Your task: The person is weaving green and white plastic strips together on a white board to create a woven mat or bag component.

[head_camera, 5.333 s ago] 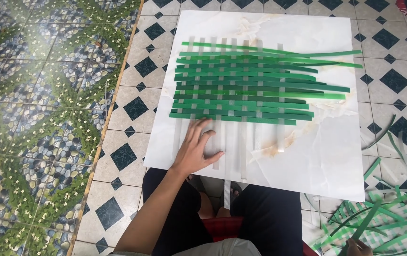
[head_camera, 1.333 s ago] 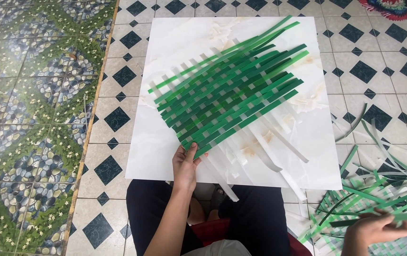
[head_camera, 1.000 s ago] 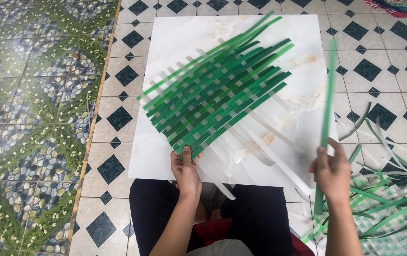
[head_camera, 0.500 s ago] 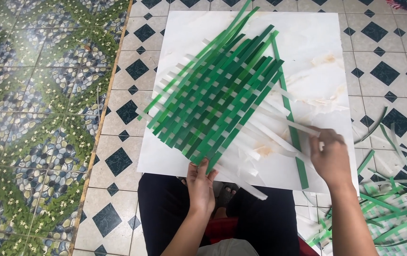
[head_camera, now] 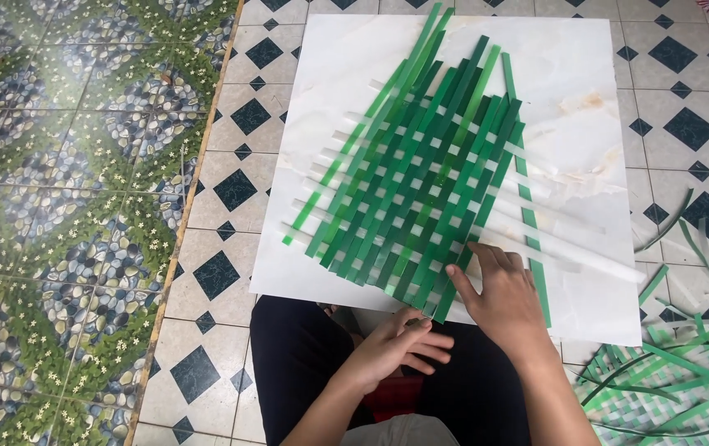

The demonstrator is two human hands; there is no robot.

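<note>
Since half a second ago, both hands have shifted toward the near corner of the woven mat (head_camera: 416, 186), and the loose green strip (head_camera: 528, 194) that the right hand carried now lies along the mat's right edge, running from the upper part of the white board (head_camera: 585, 66) down past the wrist. Right hand (head_camera: 499, 297) rests flat, fingers spread and released, pressing on the mat's lower right corner where green strips cross the white strips (head_camera: 569, 252); it grips nothing. Left hand (head_camera: 400, 347) sits just below the board's near edge, over the person's lap, fingers loosely curled with the tips touching the near point of the weave; whether it pinches a strip end cannot be told. Mat lies tilted diagonally on the board, green strips interlaced with white ones in a checker pattern, loose ends fanning out at the upper and left sides. Board lies on the tiled floor (head_camera: 230, 190), which shows a black diamond pattern. At the person's right, a pile of spare green strips (head_camera: 676, 380) lies on the floor, well apart from the mat.
</note>
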